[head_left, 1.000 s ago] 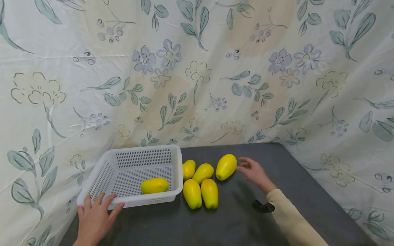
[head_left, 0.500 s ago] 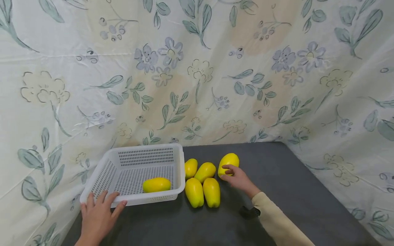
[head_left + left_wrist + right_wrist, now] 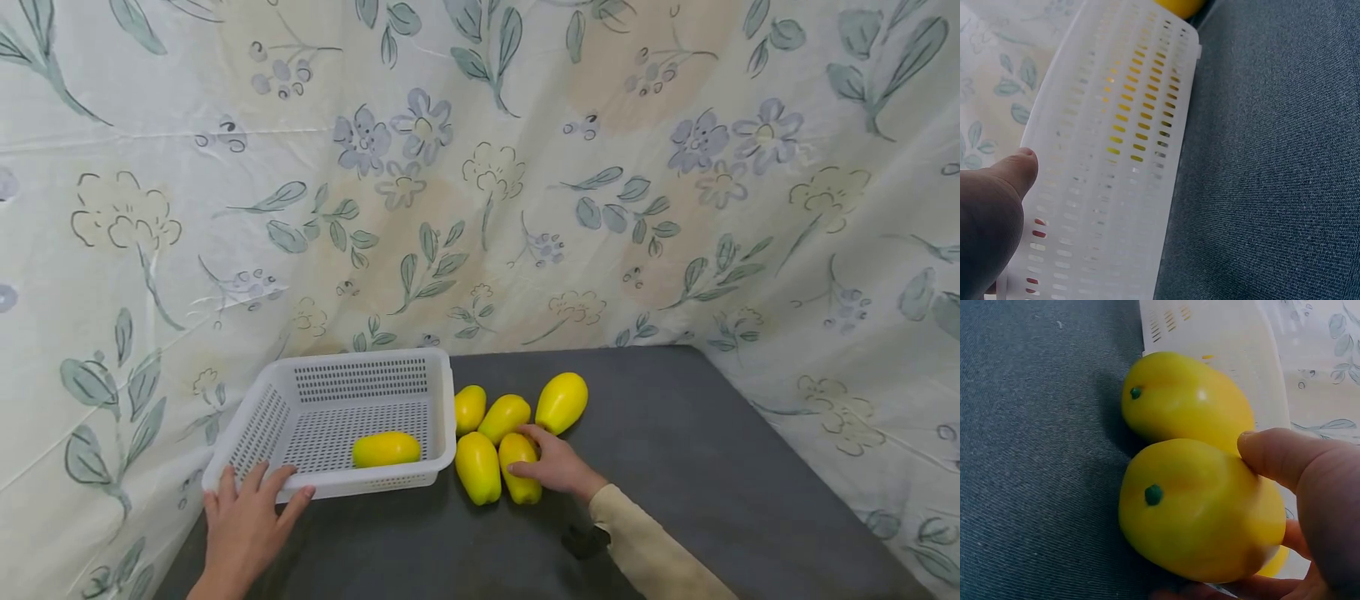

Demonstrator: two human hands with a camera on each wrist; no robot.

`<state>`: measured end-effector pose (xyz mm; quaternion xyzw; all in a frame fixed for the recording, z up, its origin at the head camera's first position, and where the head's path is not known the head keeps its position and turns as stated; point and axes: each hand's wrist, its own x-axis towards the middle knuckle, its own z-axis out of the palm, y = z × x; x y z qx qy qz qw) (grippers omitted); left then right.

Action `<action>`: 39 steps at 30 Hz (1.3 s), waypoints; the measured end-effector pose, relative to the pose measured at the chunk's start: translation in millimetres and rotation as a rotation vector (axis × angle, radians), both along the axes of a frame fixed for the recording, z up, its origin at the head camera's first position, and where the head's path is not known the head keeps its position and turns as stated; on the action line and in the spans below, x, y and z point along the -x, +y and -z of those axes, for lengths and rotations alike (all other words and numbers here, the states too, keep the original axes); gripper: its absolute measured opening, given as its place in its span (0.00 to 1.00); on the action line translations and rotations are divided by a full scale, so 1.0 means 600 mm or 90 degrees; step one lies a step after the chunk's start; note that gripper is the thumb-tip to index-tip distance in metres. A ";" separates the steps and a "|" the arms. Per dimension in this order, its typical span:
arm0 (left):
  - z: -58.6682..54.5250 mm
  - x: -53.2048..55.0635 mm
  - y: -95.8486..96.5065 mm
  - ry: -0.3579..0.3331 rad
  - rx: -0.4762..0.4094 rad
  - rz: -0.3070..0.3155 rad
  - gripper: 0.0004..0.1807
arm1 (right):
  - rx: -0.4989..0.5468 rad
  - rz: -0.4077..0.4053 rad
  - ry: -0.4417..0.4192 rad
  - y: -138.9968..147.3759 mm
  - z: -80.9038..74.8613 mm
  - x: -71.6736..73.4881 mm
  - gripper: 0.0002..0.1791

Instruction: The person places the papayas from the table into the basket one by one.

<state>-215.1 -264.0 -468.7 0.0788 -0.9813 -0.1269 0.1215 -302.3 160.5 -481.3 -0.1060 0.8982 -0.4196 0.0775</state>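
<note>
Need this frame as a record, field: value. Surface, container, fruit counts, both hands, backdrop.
surface: dark grey table
container: white slotted basket, on the left side of the table
fruit_in_basket: 1, a yellow fruit lying lengthwise near the front wall
fruit_on_table: 5, a group of yellow fruits right of the basket
left_hand: left hand rests on the basket's near-left rim
right_hand: right hand has thumb and fingers around the front-right fruit
backdrop: floral cloth
</note>
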 end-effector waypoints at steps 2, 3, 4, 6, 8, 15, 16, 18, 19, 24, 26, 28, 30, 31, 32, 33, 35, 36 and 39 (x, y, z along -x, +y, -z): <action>0.000 0.000 0.001 -0.004 -0.001 -0.002 0.32 | -0.002 0.000 0.002 -0.001 0.004 0.001 0.41; 0.000 0.000 0.001 -0.006 -0.003 -0.003 0.32 | -0.002 0.000 0.001 -0.001 0.005 0.001 0.41; 0.000 0.001 0.002 -0.008 -0.003 -0.004 0.33 | -0.002 0.002 0.000 -0.001 0.006 0.001 0.41; 0.000 0.001 0.002 -0.009 -0.005 -0.005 0.33 | 0.001 0.006 -0.002 -0.001 0.006 0.002 0.41; 0.000 0.001 0.002 -0.007 -0.005 -0.005 0.33 | 0.001 0.009 -0.002 -0.001 0.006 0.002 0.40; 0.000 0.000 0.001 0.005 -0.001 0.003 0.33 | 0.009 0.017 0.002 -0.002 0.004 0.001 0.39; 0.000 0.000 0.001 0.005 -0.001 0.003 0.33 | 0.011 0.016 0.003 -0.001 0.004 0.001 0.39; 0.001 0.000 0.001 0.005 0.001 0.002 0.33 | 0.014 0.016 0.009 0.000 0.005 0.001 0.39; 0.000 0.001 0.001 0.001 0.003 0.001 0.34 | 0.016 0.016 0.012 0.001 0.004 0.000 0.39; -0.004 0.002 0.002 -0.015 0.002 -0.004 0.34 | 0.035 0.035 0.017 0.009 -0.009 0.003 0.39; -0.005 0.002 0.004 -0.020 -0.002 -0.007 0.34 | 0.039 0.046 0.017 0.014 -0.021 0.005 0.39; -0.006 0.002 0.004 -0.023 -0.005 -0.010 0.34 | 0.042 0.051 0.018 0.020 -0.035 0.008 0.39; -0.007 0.001 0.004 -0.020 -0.005 -0.010 0.34 | 0.041 0.057 0.020 0.027 -0.048 0.012 0.39; -0.007 0.001 0.004 -0.018 -0.006 -0.010 0.34 | 0.042 0.058 0.021 0.030 -0.054 0.013 0.39; -0.007 0.000 0.004 -0.014 -0.004 -0.009 0.34 | 0.043 0.061 0.021 0.033 -0.060 0.015 0.39; -0.007 0.000 0.004 -0.011 -0.004 -0.007 0.34 | 0.044 0.064 0.021 0.036 -0.066 0.016 0.39; -0.007 -0.001 0.004 -0.005 -0.004 -0.002 0.34 | 0.046 0.069 0.024 0.042 -0.074 0.019 0.40; -0.007 -0.002 0.003 -0.003 -0.005 0.001 0.34 | 0.050 0.073 0.024 0.045 -0.078 0.020 0.40; -0.007 -0.002 0.003 0.001 -0.007 0.007 0.34 | 0.052 0.075 0.030 0.052 -0.088 0.021 0.40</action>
